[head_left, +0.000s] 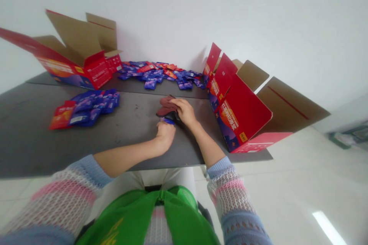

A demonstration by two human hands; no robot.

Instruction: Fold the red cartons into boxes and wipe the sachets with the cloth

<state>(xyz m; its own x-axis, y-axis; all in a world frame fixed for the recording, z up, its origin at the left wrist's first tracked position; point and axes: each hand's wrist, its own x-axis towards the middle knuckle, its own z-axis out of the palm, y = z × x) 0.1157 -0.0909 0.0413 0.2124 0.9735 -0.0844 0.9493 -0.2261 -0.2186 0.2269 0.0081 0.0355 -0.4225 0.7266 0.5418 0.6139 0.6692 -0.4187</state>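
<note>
Near the middle of the dark grey table (pixel 132 122), my left hand (pixel 166 134) is closed round a small blue sachet (pixel 167 121), of which only the top edge shows. My right hand (pixel 185 111) grips a reddish-brown and black cloth (pixel 167 106) just above it. The cloth lies right against the sachet; whether it touches it I cannot tell. To the left of my hands, a pile of blue sachets (pixel 96 103) lies spread on the table, with an orange-red sachet (pixel 61 115) at its near end.
Along the wall lies a long heap of blue and red sachets (pixel 155 72). An open red carton (pixel 99 71) stands at the back left. Open red cartons (pixel 244 103) line the right side, their flaps sticking out past the table edge.
</note>
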